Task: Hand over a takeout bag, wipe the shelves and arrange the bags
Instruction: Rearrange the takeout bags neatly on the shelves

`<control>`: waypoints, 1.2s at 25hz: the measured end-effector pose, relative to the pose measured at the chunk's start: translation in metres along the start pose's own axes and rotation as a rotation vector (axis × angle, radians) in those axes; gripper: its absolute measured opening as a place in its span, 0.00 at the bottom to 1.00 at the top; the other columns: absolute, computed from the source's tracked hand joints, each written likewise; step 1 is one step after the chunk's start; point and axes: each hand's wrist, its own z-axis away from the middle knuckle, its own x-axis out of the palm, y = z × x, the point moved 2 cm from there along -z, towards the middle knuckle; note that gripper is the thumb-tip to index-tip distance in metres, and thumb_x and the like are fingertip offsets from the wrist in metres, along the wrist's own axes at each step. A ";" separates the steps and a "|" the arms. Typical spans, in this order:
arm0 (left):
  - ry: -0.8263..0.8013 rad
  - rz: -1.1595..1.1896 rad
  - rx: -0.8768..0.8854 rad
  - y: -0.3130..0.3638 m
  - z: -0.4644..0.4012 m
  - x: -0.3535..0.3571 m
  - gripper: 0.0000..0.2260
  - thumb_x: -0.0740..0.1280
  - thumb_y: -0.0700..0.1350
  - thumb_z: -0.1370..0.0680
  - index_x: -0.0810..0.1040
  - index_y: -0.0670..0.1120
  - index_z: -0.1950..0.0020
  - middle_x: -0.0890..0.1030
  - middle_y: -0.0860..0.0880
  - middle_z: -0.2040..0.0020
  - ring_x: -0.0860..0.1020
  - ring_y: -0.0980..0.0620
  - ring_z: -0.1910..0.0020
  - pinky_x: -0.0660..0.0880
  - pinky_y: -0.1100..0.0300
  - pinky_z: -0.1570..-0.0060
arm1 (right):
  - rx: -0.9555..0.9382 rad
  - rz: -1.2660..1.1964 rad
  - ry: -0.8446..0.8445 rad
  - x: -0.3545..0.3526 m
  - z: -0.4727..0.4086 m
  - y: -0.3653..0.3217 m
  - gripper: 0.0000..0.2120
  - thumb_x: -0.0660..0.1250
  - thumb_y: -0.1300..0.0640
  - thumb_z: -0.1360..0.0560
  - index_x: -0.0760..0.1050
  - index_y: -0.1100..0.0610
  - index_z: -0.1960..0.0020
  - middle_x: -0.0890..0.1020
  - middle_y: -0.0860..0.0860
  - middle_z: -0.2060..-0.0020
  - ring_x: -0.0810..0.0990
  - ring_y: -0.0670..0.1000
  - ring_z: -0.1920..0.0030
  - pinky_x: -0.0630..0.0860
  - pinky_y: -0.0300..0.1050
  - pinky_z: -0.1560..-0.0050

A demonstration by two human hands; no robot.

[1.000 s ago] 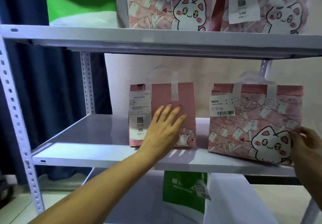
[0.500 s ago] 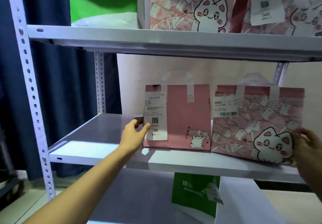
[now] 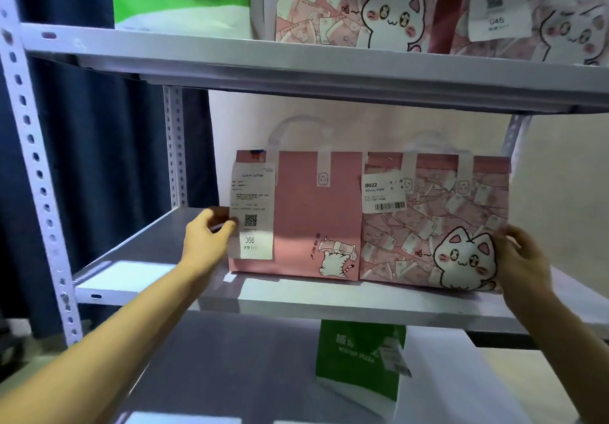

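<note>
1. Change: plain pink paper bag (image 3: 316, 216) has slid right since a moment ago and now touches the cat-print pink paper bag (image 3: 435, 222) on the grey metal middle shelf (image 3: 138, 278); arranging looks nearly done.
2. Left hand (image 3: 206, 242): was flat on the bag's face, now pinches its left edge.
3. Right hand (image 3: 520, 259): grips the printed bag's right edge.
4. Materials: stiff matte paper, white receipts.

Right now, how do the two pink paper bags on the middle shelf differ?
The plain pink bag carries a long receipt numbered 366 and a small cat; the banknote-patterned pink bag carries a short barcode label and a big cat face. The left hand holds the first, the right hand the second. Both stand upright, side by side.
</note>
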 end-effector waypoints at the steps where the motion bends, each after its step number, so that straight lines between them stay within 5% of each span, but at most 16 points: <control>1: 0.022 -0.017 0.009 -0.001 -0.002 -0.011 0.07 0.68 0.41 0.22 0.80 0.54 0.52 0.84 0.57 0.51 0.81 0.55 0.47 0.78 0.55 0.45 | 0.006 -0.002 -0.008 0.011 0.001 0.001 0.08 0.63 0.53 0.17 0.79 0.52 0.41 0.85 0.55 0.49 0.84 0.59 0.51 0.82 0.57 0.50; 9: 0.245 -0.090 0.018 -0.009 -0.014 -0.093 0.05 0.69 0.42 0.23 0.80 0.53 0.56 0.83 0.55 0.55 0.81 0.54 0.52 0.74 0.63 0.53 | 0.041 -0.038 -0.104 0.084 0.015 0.008 0.08 0.63 0.53 0.17 0.79 0.45 0.51 0.85 0.53 0.51 0.85 0.58 0.50 0.82 0.55 0.48; 13: 0.301 -0.124 -0.036 -0.014 -0.015 -0.122 0.04 0.69 0.42 0.23 0.80 0.50 0.50 0.84 0.52 0.52 0.81 0.51 0.50 0.77 0.52 0.47 | 0.043 -0.033 -0.130 0.098 0.023 0.004 0.09 0.62 0.54 0.17 0.78 0.44 0.52 0.85 0.52 0.51 0.85 0.57 0.49 0.82 0.52 0.50; 17: 0.293 -0.129 -0.044 -0.016 -0.018 -0.130 0.04 0.68 0.43 0.22 0.80 0.51 0.49 0.83 0.54 0.53 0.81 0.53 0.50 0.75 0.57 0.54 | 0.056 -0.042 -0.163 0.110 0.032 0.001 0.08 0.62 0.54 0.17 0.78 0.45 0.50 0.86 0.53 0.50 0.85 0.57 0.50 0.83 0.53 0.51; 20: 0.280 -0.127 -0.041 -0.016 -0.020 -0.126 0.04 0.67 0.44 0.22 0.79 0.52 0.50 0.83 0.53 0.52 0.81 0.51 0.49 0.78 0.52 0.48 | 0.051 -0.027 -0.157 0.112 0.037 -0.002 0.07 0.62 0.54 0.17 0.78 0.47 0.46 0.85 0.54 0.48 0.85 0.59 0.49 0.83 0.59 0.47; 23: 0.282 -0.127 -0.046 -0.016 -0.022 -0.121 0.03 0.68 0.45 0.21 0.79 0.52 0.51 0.83 0.52 0.51 0.81 0.50 0.47 0.77 0.48 0.42 | 0.040 -0.036 -0.124 0.104 0.041 -0.001 0.07 0.64 0.50 0.18 0.78 0.46 0.43 0.86 0.51 0.51 0.85 0.56 0.51 0.83 0.53 0.50; 30: 0.290 -0.165 -0.053 -0.018 -0.026 -0.115 0.03 0.66 0.46 0.20 0.76 0.53 0.47 0.81 0.54 0.52 0.80 0.47 0.46 0.76 0.49 0.41 | 0.018 -0.032 -0.074 0.100 0.051 -0.005 0.08 0.63 0.52 0.17 0.78 0.47 0.42 0.86 0.49 0.53 0.85 0.55 0.50 0.82 0.55 0.49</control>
